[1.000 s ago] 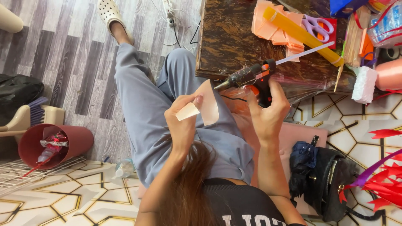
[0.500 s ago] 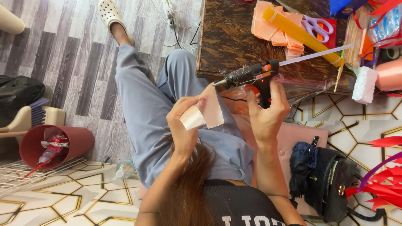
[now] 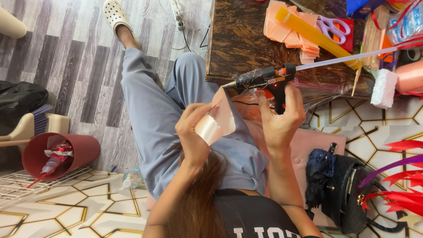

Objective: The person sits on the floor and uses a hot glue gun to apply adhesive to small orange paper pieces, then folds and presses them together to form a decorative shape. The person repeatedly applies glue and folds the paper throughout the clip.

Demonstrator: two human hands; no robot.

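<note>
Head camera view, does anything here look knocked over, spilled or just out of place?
Yes. The maroon bin lies tipped on its side on the floor, with wrappers showing in its mouth. Otherwise nothing odd: the left hand holds a folded peach ribbon piece, and the right hand grips the glue gun.

A dark marbled worktop (image 3: 246, 39) carries a stack of peach paper pieces (image 3: 288, 28); purple-handled scissors (image 3: 332, 27) lie just right of the stack.
</note>
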